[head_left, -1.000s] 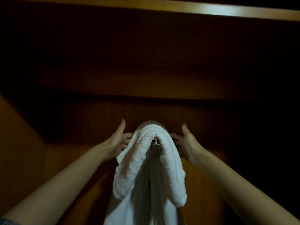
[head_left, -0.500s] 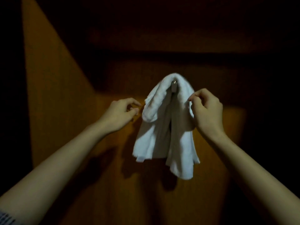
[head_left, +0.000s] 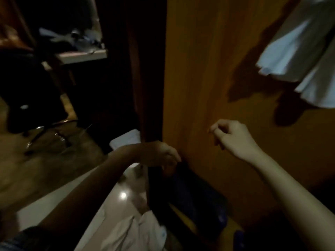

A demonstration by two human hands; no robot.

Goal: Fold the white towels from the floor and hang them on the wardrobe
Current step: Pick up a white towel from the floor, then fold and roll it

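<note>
A white towel (head_left: 306, 57) hangs against the orange wooden wardrobe door (head_left: 208, 73) at the top right, its lower ends dangling free. Another white towel (head_left: 134, 232) lies crumpled on the pale floor at the bottom centre. My left hand (head_left: 161, 156) hovers low by the wardrobe door's left edge, fingers loosely curled, holding nothing. My right hand (head_left: 230, 136) is in front of the door, well below the hung towel, with fingers loosely curled and nothing in them.
A dark gap runs left of the door. A white object (head_left: 126, 140) lies on the floor behind my left wrist. A shelf with clutter (head_left: 81, 53) and dark chair legs (head_left: 45, 133) stand at the left. Dark blue items (head_left: 199, 201) sit at the wardrobe's foot.
Both hands have let go of the hung towel and dropped down. My view has swung down and left, so the towel now sits at the top right and the floor shows.
</note>
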